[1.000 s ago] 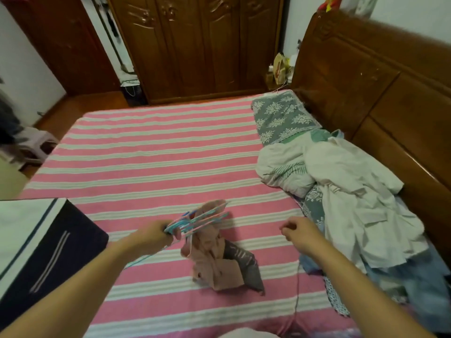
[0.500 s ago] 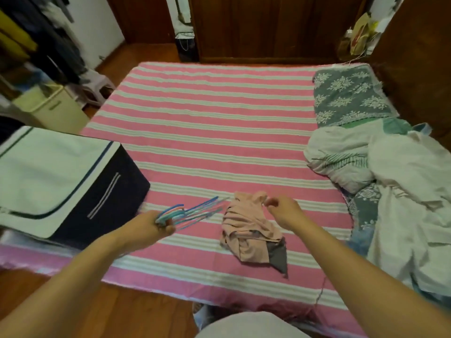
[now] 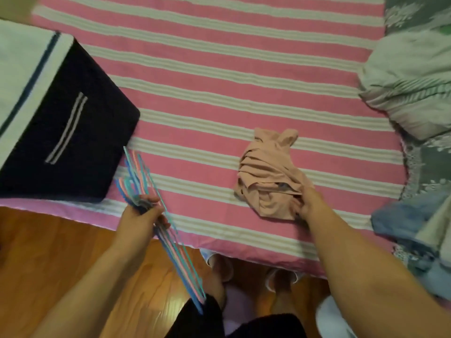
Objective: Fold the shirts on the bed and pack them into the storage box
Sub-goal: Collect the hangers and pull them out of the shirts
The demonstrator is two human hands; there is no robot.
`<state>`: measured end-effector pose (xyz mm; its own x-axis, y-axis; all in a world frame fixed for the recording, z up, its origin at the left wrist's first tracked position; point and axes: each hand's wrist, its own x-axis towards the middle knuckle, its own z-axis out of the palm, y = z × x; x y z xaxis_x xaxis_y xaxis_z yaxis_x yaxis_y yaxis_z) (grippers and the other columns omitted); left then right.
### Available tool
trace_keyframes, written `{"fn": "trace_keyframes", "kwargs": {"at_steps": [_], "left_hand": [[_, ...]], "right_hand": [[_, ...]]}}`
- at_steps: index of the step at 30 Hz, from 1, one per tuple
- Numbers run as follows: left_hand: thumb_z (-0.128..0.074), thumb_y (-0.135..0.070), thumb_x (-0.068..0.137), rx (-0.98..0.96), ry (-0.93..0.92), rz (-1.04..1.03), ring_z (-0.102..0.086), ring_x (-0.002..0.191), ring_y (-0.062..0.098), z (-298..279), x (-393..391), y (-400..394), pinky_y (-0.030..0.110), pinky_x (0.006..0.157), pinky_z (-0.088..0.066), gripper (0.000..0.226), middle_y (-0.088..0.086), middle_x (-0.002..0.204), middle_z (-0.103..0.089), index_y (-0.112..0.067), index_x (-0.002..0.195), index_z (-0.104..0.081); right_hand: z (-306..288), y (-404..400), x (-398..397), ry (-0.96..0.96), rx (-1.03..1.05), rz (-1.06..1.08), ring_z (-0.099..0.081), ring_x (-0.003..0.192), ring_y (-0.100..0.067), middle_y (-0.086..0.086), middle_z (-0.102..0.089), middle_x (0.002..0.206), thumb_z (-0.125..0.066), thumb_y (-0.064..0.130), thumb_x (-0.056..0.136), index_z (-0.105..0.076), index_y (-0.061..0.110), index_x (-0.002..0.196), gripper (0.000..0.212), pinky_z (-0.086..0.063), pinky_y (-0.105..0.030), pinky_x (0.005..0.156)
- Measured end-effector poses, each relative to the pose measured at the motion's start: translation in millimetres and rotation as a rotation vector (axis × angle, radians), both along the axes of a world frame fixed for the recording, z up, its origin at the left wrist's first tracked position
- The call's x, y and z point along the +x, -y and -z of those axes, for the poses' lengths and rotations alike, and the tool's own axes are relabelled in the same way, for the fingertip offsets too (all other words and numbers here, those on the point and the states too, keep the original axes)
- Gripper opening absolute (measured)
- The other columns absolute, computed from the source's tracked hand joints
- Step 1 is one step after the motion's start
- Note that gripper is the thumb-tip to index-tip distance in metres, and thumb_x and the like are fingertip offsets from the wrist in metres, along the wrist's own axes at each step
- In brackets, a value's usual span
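A crumpled pink shirt point(image 3: 267, 174) lies on the pink striped bed point(image 3: 219, 81) near its front edge. My right hand point(image 3: 308, 203) grips the shirt's near right corner. My left hand point(image 3: 140, 215) holds a bunch of blue and pink hangers point(image 3: 168, 235) by their hooks, over the bed's edge and the floor. The dark blue storage box point(image 3: 66, 132) with a white lid stands on the bed at the left, just beyond my left hand. A heap of white and pale shirts point(image 3: 410, 84) lies at the right.
A grey floral pillow point(image 3: 415, 13) lies at the far right corner. Blue and floral cloth point(image 3: 419, 215) hangs at the bed's right front. Below the bed is wooden floor point(image 3: 48, 252), where my feet in slippers point(image 3: 249, 272) stand.
My view has tilted down toward the bed's front edge. My right hand moved from the shirt's top to its near corner and took hold. My left hand swung the hangers downward.
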<state>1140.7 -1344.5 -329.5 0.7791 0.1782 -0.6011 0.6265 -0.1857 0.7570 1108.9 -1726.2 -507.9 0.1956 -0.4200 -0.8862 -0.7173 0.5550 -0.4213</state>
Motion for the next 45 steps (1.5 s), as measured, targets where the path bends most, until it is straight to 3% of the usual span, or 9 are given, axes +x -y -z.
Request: {"fn": "trace_keyframes", "kwargs": {"at_steps": [3,6,10,13,20,24,28,38,45], "left_hand": [[-0.053,0.003,0.100,-0.057,-0.048,-0.069,-0.059,0.062,0.022,7,7,-6,0.037,0.064,-0.055,0.018,0.019,0.083,-0.055,-0.006,0.115,-0.056],[-0.051,0.003,0.100,-0.102,-0.063,-0.076,-0.056,0.065,0.024,5,14,-5,0.034,0.061,-0.055,0.017,0.017,0.082,-0.054,-0.009,0.111,-0.056],[-0.052,0.003,0.101,-0.070,-0.061,0.075,-0.056,0.066,0.025,-7,19,8,0.044,0.070,-0.053,0.019,0.012,0.077,-0.052,-0.015,0.104,-0.057],[-0.054,0.001,0.100,-0.066,-0.036,0.200,-0.057,0.067,0.027,-34,24,32,0.047,0.073,-0.054,0.018,0.011,0.077,-0.055,-0.015,0.104,-0.060],[-0.049,0.008,0.099,-0.208,0.113,0.405,-0.045,0.060,0.024,-123,53,178,0.036,0.062,-0.044,0.024,0.008,0.073,-0.046,-0.013,0.103,-0.062],[-0.051,0.007,0.098,-0.361,0.165,0.455,-0.043,0.059,0.021,-183,53,277,0.033,0.059,-0.041,0.023,0.007,0.075,-0.047,-0.012,0.100,-0.062],[-0.051,0.005,0.097,-0.477,0.218,0.516,-0.046,0.061,0.020,-246,46,363,0.034,0.059,-0.044,0.020,0.008,0.078,-0.050,-0.013,0.097,-0.061],[-0.049,0.003,0.098,-0.504,0.228,0.514,-0.044,0.057,0.018,-294,20,472,0.030,0.054,-0.044,0.017,0.008,0.076,-0.047,-0.011,0.098,-0.058],[-0.046,0.000,0.100,-0.627,0.072,0.364,-0.061,0.078,0.028,-259,6,470,0.043,0.083,-0.053,0.020,0.012,0.086,-0.055,-0.011,0.115,-0.055]], "right_hand": [[2,1,11,0.003,-0.032,0.018,-0.054,0.083,-0.014,-0.011,-0.058,0.126,-0.050,0.016,0.102,-0.052,0.010,0.125,0.023,-0.053,-0.028,0.055],[6,-2,18,0.057,-0.089,-0.006,-0.064,0.072,-0.006,-0.012,-0.062,0.115,-0.051,0.003,0.101,-0.055,-0.003,0.134,0.033,-0.049,-0.016,0.047],[-30,-16,7,0.172,-0.306,-0.068,-0.070,0.092,-0.031,-0.017,-0.073,0.104,-0.066,0.014,0.074,-0.073,0.018,0.098,0.025,-0.061,-0.044,0.068],[-119,-30,-26,0.333,-0.623,-0.341,-0.067,0.094,-0.031,-0.005,-0.069,0.096,-0.062,0.047,0.082,-0.060,0.024,0.093,0.025,-0.056,-0.053,0.080],[-370,48,-83,0.376,-1.450,-0.713,-0.064,0.070,-0.039,-0.016,-0.069,0.078,-0.042,0.025,0.091,-0.068,0.010,0.100,0.031,-0.048,-0.042,0.058],[-481,102,-124,0.489,-1.706,-0.521,-0.064,0.071,-0.026,-0.006,-0.070,0.083,-0.042,0.021,0.097,-0.068,0.012,0.109,0.030,-0.051,-0.037,0.061],[-561,159,-159,0.486,-1.885,-0.280,-0.057,0.073,0.004,0.010,-0.063,0.090,-0.048,0.016,0.102,-0.068,0.016,0.115,0.023,-0.044,-0.003,0.066],[-630,361,-123,0.475,-1.765,0.064,-0.055,0.094,-0.009,0.002,-0.064,0.104,-0.044,0.012,0.104,-0.068,0.010,0.117,0.028,-0.033,0.000,0.068],[-530,452,-51,0.422,-1.030,-0.505,-0.033,0.147,-0.021,-0.003,-0.034,0.160,-0.040,0.006,0.106,-0.026,0.022,0.158,0.057,-0.036,-0.027,0.108]]}}
